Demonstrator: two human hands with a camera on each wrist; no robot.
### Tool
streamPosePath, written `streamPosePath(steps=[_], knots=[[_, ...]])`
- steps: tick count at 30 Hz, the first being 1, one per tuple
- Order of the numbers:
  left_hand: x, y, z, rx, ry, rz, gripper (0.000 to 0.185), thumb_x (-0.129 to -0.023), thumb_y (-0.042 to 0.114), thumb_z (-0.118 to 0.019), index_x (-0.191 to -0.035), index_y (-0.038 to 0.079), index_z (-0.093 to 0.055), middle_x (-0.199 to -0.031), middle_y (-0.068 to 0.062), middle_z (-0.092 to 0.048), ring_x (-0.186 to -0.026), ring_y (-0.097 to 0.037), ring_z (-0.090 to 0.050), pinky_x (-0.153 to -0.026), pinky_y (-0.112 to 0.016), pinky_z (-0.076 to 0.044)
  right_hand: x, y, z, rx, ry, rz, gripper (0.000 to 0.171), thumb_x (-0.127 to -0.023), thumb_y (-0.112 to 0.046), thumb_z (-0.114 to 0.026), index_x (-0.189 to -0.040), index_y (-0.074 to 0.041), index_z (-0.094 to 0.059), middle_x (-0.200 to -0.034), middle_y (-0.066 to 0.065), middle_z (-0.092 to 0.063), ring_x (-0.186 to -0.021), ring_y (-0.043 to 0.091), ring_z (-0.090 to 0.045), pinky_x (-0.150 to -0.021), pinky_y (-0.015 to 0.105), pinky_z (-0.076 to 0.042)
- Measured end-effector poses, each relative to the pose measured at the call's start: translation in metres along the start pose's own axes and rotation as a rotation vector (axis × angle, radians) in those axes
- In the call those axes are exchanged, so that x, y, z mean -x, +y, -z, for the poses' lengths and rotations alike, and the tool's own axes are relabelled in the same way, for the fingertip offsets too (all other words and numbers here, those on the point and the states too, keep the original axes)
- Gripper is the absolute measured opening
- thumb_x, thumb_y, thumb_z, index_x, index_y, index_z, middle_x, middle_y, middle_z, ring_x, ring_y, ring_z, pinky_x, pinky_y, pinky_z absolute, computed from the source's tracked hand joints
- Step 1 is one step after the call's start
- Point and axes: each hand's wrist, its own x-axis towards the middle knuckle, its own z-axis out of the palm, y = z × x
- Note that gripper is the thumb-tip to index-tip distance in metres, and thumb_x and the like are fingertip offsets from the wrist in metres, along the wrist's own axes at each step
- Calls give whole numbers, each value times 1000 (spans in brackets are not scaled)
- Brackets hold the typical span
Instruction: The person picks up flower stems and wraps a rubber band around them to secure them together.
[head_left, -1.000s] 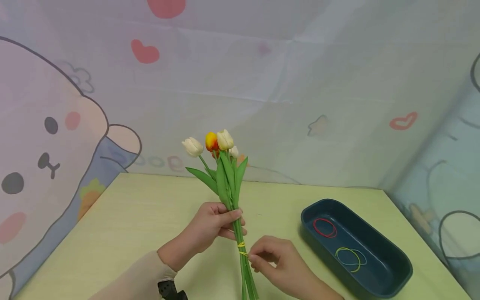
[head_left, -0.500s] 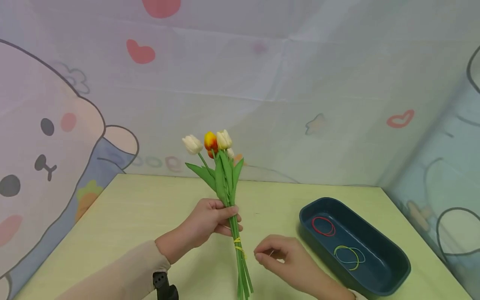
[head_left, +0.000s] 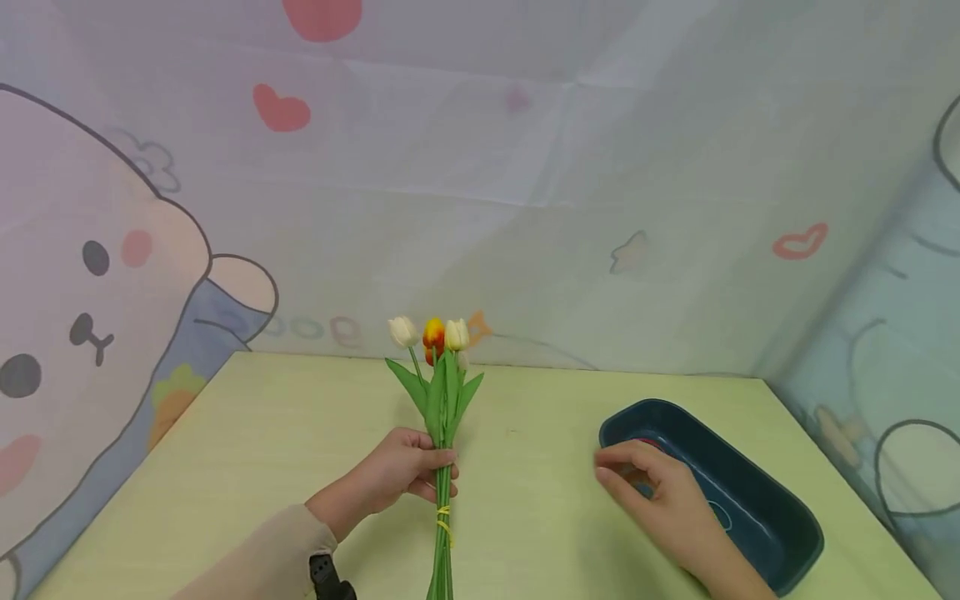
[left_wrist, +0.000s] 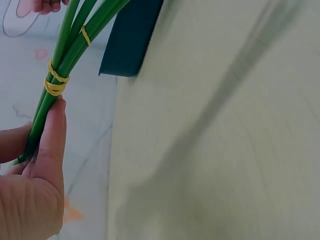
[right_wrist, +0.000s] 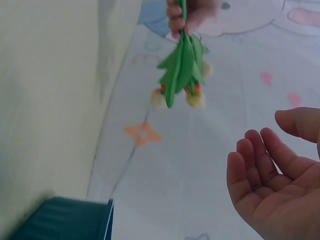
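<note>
My left hand [head_left: 393, 475] grips the stems of a bunch of tulips [head_left: 444, 396], thumb across the front. The bunch stands upright, white and orange-red blooms at the top, green leaves below them. Under the hand, a yellow rubber band [head_left: 443, 517] circles the stems. The left wrist view shows this yellow rubber band [left_wrist: 55, 85] wound tight, with one strand reaching a stem farther along. My right hand [head_left: 667, 500] hovers at the near-left side of the dark blue tray [head_left: 772, 546], fingers loosely bent. In the right wrist view the right hand [right_wrist: 280, 185] holds nothing.
The tray sits on the right of the pale yellow table [head_left: 525, 450]. Inside it, part of a red rubber band [head_left: 649, 442] and a bluish one [head_left: 722, 515] show past the right hand. A cartoon-printed backdrop [head_left: 480, 167] rises behind the table.
My right hand has left the yellow rubber band on the stems and moved right, over the tray's edge. My left hand has lowered the tulips and shifted them slightly left.
</note>
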Motion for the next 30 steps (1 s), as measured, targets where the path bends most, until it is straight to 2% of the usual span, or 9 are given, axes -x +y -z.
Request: streamPosePath(steps=[7,11,14,23,30], knots=[[-5,-23,3,36,10,52,18,-98,7,-55,-87,-5,-63,-72,-2,-68,-63,-12,-69,-60,-25,-61,8,20,13,146,44,-101,13,-91,-13,-68,-104,-12,-71,-101,-4,-67,-82,-1,-60,-64,19,-55],[-8,-33,4,34,14,72,17,-98,8,-55,-87,-4,-63,-73,-2,-68,-64,-12,-69,-59,-23,-60,14,32,14,213,47,-128,17,-89,-14,-71,-105,-10,-70,-100,-3,-67,-80,-2,-59,-64,20,-54],[-9,-40,4,28,15,80,17,-98,8,-56,-88,-4,-62,-73,-2,-67,-64,-12,-69,-58,-24,-60,17,40,15,255,51,-141,19,-88,-14,-72,-106,-9,-70,-101,-3,-67,-82,-2,-60,-68,22,-56],[-10,-53,2,28,7,104,17,-96,9,-58,-92,-7,-62,-74,-3,-67,-64,-13,-69,-56,-23,-59,24,62,14,340,41,-174,23,-87,-14,-72,-109,-5,-70,-102,0,-66,-88,16,-62,-68,25,-56],[-11,-57,3,30,0,116,17,-97,8,-57,-91,-8,-62,-74,-3,-66,-64,-13,-68,-58,-26,-61,27,72,11,344,33,-196,21,-87,-11,-71,-107,-4,-70,-97,-2,-66,-80,1,-56,-61,21,-52]])
